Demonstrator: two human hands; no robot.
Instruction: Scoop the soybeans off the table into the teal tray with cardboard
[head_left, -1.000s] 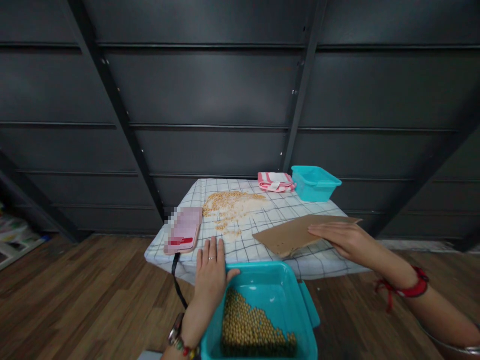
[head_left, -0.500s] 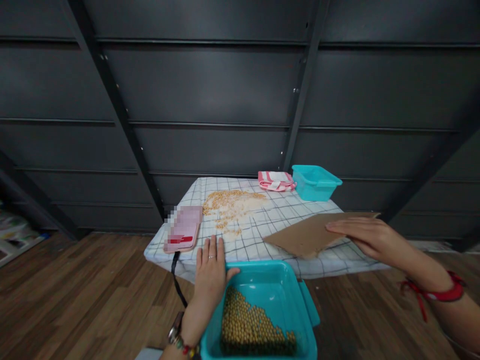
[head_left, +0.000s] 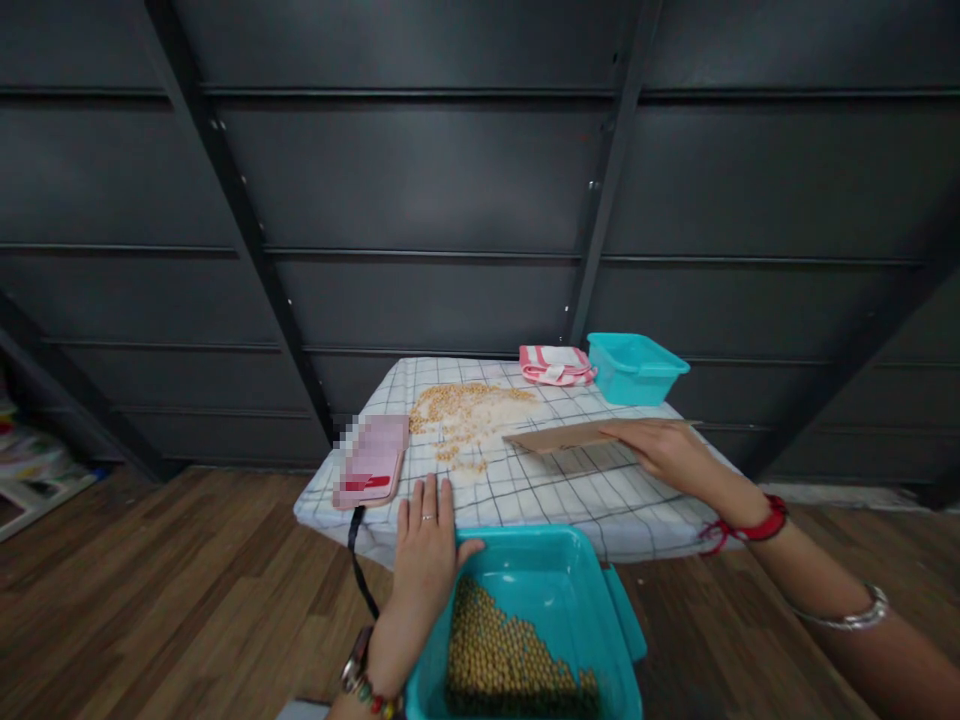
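Observation:
My left hand (head_left: 426,550) lies with fingers stretched on the front edge of the checked tablecloth (head_left: 577,500), its thumb over the rim of a turquoise bin (head_left: 540,565). Inside that bin is a slanted heap of round yellowish beans (head_left: 510,650). A flat piece of brown cardboard (head_left: 559,437) is held by my right hand (head_left: 667,450), closed on its right part; it is tilted nearly edge-on above the cloth. Left of the cardboard, loose beans (head_left: 450,405) and pale powder (head_left: 499,415) are spread over the cloth.
A pink phone-like object (head_left: 386,460), partly pixelated, lies at the table's left with a black strap (head_left: 358,565) hanging off. At the back right are a folded pink-striped cloth (head_left: 555,365) and a smaller turquoise bin (head_left: 637,370). Dark panels (head_left: 420,180) stand behind the table.
My right hand has moved left and inward with the cardboard, which has turned from showing its broad face to nearly edge-on, closer to the spread beans. My left hand stays put.

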